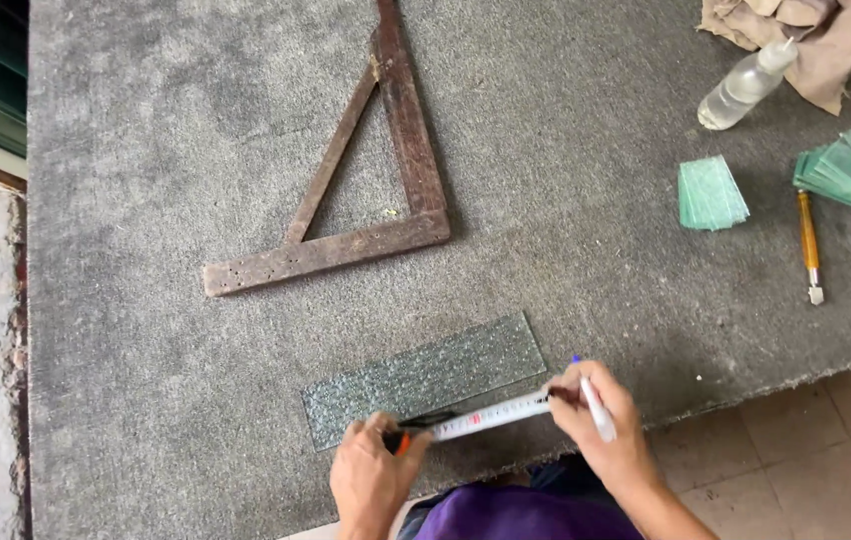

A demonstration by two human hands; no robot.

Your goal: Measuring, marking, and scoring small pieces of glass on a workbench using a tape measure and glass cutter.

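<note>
holding tape measure [486,417] over glass strip [426,380], clear liquid in spray bottle [741,90]

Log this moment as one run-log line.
left hand: holds tape measure case | right hand: pins tape end, holds marker | tape along glass strip | carpeted table

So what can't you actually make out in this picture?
All in the head view:
- Tape measure: its markings are too small to read, and its case is mostly hidden by the left hand.
- Marker: its middle is covered by the right hand.
- Wooden square: its long arm is cut off by the top edge.
- Cloth: cut off by the top edge.
- Green glass pieces: the stack runs past the right edge.
</note>
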